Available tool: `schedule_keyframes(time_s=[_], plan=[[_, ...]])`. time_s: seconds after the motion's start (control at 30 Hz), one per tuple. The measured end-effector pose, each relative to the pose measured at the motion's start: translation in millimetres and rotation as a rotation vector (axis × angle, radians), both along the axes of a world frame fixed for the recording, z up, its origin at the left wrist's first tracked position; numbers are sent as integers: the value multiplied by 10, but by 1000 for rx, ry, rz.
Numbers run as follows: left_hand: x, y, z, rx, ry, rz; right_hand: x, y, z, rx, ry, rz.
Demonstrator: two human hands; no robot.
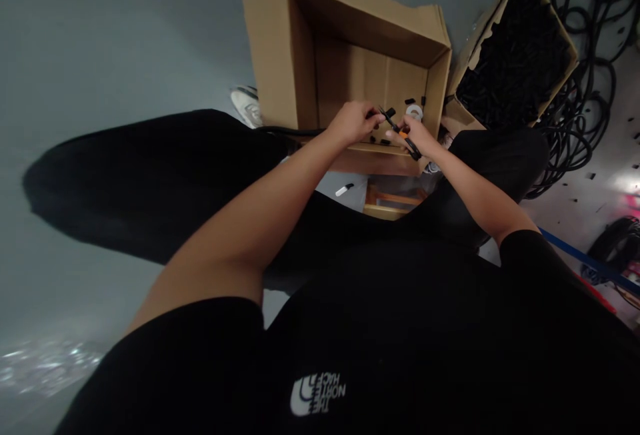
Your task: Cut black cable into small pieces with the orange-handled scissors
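Note:
My left hand (354, 122) is closed in a pinch on the end of a thin black cable (295, 131) that runs off to the left over my knee. My right hand (417, 136) is wrapped round a pair of black cutters with orange handles (400, 131), whose tip points at the cable end between the two hands. Both hands hover over the near edge of an open cardboard box (280, 55). Inside that box lie a white tape roll (415, 111) and a few small black pieces.
A second cardboard box (515, 55) full of black parts stands at the right. Coils of black cable (595, 55) lie on the floor beside it, with small black bits scattered about. A white marker (344, 189) and a wooden stool (393, 202) sit below my hands.

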State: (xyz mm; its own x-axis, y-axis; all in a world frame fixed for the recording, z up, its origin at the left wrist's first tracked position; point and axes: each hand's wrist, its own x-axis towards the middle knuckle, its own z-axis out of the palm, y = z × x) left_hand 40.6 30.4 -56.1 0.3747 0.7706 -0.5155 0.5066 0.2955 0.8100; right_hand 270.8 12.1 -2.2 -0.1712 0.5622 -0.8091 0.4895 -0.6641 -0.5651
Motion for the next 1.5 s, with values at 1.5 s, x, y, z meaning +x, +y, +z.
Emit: schedule_keyframes(time_s=[1.5], plan=[[82,-109,-214,158,37,-53,-120,18,210,-13,-139,-16]])
